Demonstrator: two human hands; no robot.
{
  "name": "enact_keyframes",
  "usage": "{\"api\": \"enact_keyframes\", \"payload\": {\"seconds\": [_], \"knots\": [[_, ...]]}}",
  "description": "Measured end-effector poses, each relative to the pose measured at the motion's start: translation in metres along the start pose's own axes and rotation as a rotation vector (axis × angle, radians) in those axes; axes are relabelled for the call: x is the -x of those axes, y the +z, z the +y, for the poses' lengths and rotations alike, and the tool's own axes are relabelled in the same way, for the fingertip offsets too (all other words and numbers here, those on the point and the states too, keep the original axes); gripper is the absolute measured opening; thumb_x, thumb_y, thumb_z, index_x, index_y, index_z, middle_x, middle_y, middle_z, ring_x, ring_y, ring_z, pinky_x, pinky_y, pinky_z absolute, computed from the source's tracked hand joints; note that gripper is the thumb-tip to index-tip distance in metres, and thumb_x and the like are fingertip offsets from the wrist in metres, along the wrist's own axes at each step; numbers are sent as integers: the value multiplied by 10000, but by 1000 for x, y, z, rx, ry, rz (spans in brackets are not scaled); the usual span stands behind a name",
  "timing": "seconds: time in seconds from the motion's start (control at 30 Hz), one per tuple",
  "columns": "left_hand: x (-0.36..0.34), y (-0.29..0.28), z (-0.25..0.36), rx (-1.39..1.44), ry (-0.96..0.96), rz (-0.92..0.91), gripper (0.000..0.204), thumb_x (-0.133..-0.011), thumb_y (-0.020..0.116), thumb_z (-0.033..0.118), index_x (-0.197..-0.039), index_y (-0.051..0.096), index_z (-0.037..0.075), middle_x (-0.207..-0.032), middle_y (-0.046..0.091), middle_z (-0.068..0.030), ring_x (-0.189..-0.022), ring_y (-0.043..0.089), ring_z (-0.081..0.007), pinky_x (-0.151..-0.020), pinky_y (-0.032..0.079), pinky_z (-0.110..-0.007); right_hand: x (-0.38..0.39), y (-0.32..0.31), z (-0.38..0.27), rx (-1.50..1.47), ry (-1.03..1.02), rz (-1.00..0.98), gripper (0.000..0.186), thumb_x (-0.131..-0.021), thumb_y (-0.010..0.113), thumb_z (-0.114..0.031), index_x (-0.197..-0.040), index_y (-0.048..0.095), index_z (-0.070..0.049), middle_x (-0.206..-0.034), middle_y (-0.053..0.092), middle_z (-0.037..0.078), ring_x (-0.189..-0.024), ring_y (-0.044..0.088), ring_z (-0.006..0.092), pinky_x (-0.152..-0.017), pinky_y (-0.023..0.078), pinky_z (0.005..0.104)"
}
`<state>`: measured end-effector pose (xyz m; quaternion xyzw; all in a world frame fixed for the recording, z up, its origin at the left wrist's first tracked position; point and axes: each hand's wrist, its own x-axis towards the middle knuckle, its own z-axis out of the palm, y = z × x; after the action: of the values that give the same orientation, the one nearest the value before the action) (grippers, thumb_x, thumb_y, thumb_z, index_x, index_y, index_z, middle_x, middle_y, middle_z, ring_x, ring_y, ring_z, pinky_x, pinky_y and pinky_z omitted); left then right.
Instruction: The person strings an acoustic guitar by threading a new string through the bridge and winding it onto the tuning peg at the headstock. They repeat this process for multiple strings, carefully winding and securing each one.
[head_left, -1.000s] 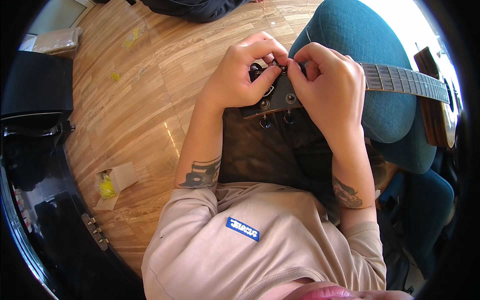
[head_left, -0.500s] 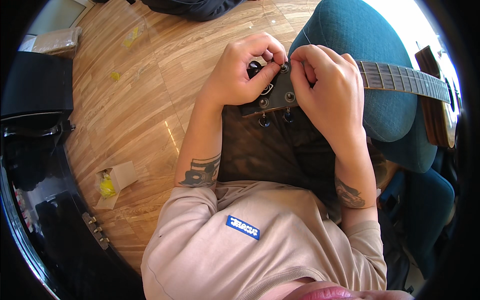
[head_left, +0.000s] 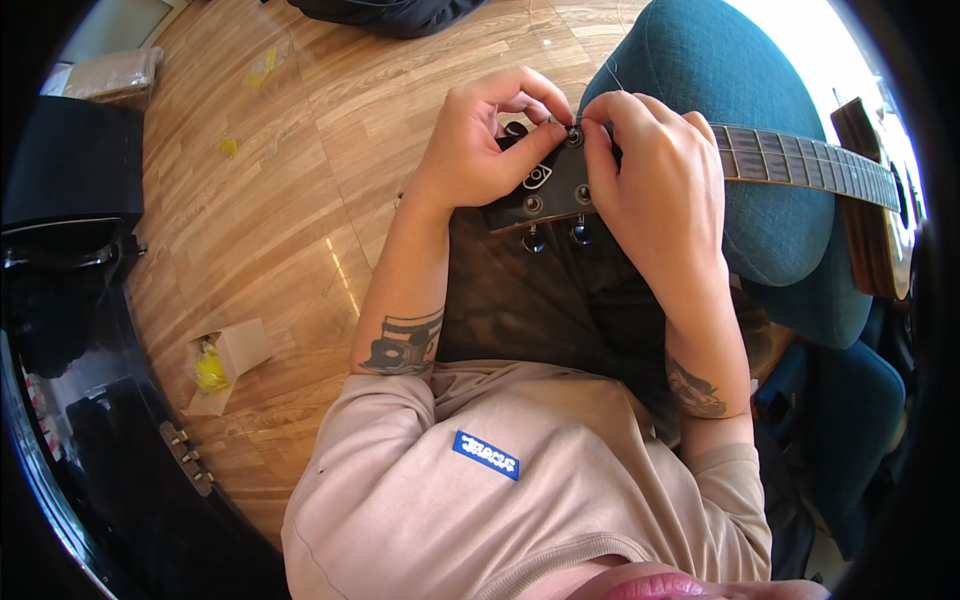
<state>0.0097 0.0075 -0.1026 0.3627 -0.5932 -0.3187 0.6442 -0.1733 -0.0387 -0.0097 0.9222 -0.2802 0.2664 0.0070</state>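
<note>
Change: both hands sit slightly higher on the headstock than half a second ago, fingertips drawn closer together.
Headstock: dark guitar headstock (head_left: 548, 190) rests across the person's lap, neck (head_left: 800, 160) running right over a teal cushion (head_left: 740, 120).
Left hand: left hand (head_left: 480, 145) grips the headstock's left end, thumb pressed on its face.
Right hand: right hand (head_left: 655, 175) covers the headstock's right side, fingers pinched at a tuning post on its upper edge.
String: thin wire (head_left: 612, 75) rises from that post.
Floor: small open box (head_left: 225, 360) lies well left of the headstock.
</note>
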Motion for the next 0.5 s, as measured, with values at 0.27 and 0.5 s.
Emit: {"api": "enact_keyframes", "payload": {"seconds": [0.27, 0.5], "knots": [[0, 0, 0, -2, -21, 31, 161, -942, 759, -50, -1030, 644, 22, -1009, 696, -73, -995, 673, -166, -909, 545, -340, 0, -1, -3, -24, 14, 3, 86, -943, 689, -122, -878, 712, -71, -784, 729, 92, -736, 701, 303, -747, 471, 417], [-1, 1, -2, -3, 27, 55, 187, -933, 779, -50, -1031, 634, 17, -988, 696, -65, -957, 674, -160, -889, 552, -332, 0, -5, 0, -87, -18, 1, 56, -932, 706, -130, -909, 741, -93, -796, 740, 70, -720, 697, 298, -744, 466, 401]]}}
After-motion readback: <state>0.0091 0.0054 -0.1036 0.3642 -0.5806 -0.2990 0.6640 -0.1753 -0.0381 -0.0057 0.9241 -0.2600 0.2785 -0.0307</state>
